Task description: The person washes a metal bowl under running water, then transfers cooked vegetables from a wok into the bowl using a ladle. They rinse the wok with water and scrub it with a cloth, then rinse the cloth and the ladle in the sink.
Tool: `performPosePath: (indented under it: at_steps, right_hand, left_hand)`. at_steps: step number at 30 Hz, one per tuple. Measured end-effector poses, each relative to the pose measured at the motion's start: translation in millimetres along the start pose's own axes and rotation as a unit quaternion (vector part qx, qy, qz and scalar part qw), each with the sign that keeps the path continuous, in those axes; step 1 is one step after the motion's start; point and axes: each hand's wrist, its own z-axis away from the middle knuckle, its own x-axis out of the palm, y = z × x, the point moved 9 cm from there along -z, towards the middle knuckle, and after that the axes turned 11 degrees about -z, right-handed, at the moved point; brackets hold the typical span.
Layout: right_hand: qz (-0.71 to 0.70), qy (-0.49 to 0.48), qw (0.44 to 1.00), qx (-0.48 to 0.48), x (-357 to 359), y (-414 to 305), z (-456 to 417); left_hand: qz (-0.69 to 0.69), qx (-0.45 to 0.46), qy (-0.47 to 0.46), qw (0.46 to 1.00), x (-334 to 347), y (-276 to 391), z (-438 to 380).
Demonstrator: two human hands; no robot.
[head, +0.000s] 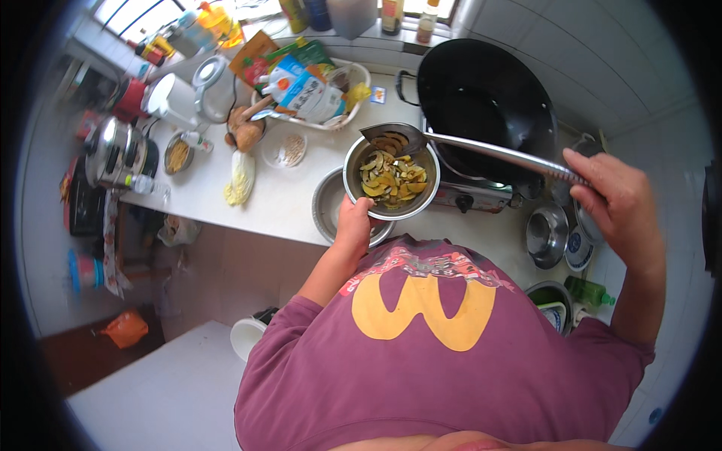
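My left hand [354, 225] grips the near rim of a stainless steel bowl [414, 213], which holds cooked green-and-yellow vegetable slices [392, 183]. In my right hand [612, 197] is the long metal handle of a wok spatula [496, 152]. Its dark blade reaches over the far rim of the bowl, with several slices lying on it. Behind the handle a large black wok [479, 96] rests tilted on a gas stove [474, 197]; I see no food inside it. Partly hidden under the held bowl is a wider metal basin [324, 208].
A white basket [361, 107] of seasoning packets stands at the back of the counter. Left of the bowl are a plastic container of peanuts [292, 149] and a bag with yellow contents [240, 186]. Metal bowls [547, 234] and a green bottle [586, 290] sit at the right.
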Motion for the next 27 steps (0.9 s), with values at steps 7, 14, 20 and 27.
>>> performPosePath:
  at_steps: [7, 14, 20, 27]
  right_hand:
    - [-0.249, 0.018, 0.961, 0.122, 96, 35, 21]
    - [-0.345, 0.0, 0.933, 0.1, 191, 4, -18]
    - [-0.353, -0.045, 0.932, 0.062, 249, -40, -54]
    - [-0.333, -0.118, 0.927, 0.127, 311, -52, -75]
  left_hand:
    - [0.082, 0.021, 0.122, 0.989, -81, 5, 21]
    - [0.087, 0.048, 0.29, 0.952, -203, -11, 51]
    - [0.134, 0.039, 0.351, 0.926, -274, -52, 46]
    - [0.12, -0.033, 0.334, 0.934, -304, -99, 8]
